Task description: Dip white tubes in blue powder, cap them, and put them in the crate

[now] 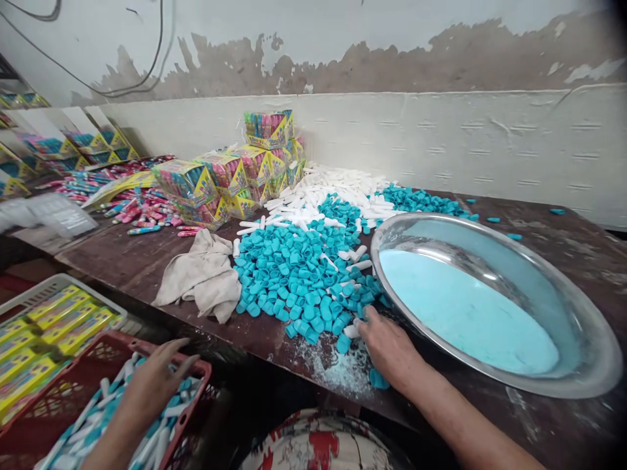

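Observation:
My left hand (151,385) hovers over a red plastic crate (200,385) of white tubes with blue caps (161,437). Its fingers are spread, with nothing seen in them. On the table, my right hand (386,346) is at the near right edge of a heap of blue plastic caps (294,267). Its fingers are bent together around the end of a short white tube (351,331), partly hidden by the fingertips. Just below that hand lies a loose blue cap (378,379). More white tubes (328,186) are piled behind the caps.
A wide metal basin (578,313) with light blue powder stands on the right. A crumpled cloth (200,274) lies left of the caps. Display boxes of pens (230,176) are stacked behind, near loose coloured pens (137,205). A pale crate (63,282) holds yellow boxes.

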A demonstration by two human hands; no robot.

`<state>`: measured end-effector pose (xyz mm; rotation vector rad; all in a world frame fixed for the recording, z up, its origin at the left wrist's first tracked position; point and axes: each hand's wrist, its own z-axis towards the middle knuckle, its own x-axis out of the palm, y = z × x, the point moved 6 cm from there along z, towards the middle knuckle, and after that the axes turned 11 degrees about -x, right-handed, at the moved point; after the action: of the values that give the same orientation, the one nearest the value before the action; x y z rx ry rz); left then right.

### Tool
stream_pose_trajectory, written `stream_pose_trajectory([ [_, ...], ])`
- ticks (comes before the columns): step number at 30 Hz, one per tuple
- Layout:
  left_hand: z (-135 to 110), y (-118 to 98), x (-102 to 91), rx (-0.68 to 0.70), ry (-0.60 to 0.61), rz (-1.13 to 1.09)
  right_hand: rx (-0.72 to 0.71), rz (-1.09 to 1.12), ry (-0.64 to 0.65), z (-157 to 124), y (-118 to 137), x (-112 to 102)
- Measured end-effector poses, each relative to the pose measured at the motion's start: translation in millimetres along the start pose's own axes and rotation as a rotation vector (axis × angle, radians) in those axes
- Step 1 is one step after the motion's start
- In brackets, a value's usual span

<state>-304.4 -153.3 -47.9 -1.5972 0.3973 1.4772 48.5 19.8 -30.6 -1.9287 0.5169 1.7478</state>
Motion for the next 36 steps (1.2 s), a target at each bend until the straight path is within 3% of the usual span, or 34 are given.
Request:
stream_pose_trajectory([
  [4, -8.9, -120.7, 17.7, 0.253, 0.122, -0.256, -0.051, 0.006, -0.025, 6.4, 6.0, -5.2],
  [7, -17.4, -187.5, 29.7, 0.388, 0.227, -0.407, -0.045, 0.046, -0.133, -7.8, 6.0, -20.8],
  [11, -20.6, -253.5, 47.0, 0.468, 0.395, -0.502, -0.006, 0.308, -0.339, -52.6, -14.1, -58.6],
  [14, -20.9, -293.2, 69.3, 0.394, 0.638, -0.598, 0.093, 0.378, -0.47, -87.5, -54.4, -86.9],
  [17, -28.9, -328.7, 96.5, 0.28, 0.963, -0.757, 0.23, 0.251, -0.357, -102.3, -103.2, -89.6],
  [20, -36.2, -353.6, 114.7, 0.163, 1.115, -0.857, 0.253, 0.14, -0.104, -95.4, -136.7, -68.7],
  [24, -36.3, -367.6, 119.5, 0.087, 1.077, -0.929, 0.107, 0.061, 0.085, -72.9, -146.5, -42.5],
  [31, -37.4, -366.9, 121.4, 0.042, 1.109, -0.979, 0.047, 0.2, 0.08, -50.0, -142.9, -24.8],
  [36, -38.7, -366.0, 125.6, 0.022, 1.136, -0.997, -0.081, 0.555, 0.068, -40.6, -138.5, -15.8],
])
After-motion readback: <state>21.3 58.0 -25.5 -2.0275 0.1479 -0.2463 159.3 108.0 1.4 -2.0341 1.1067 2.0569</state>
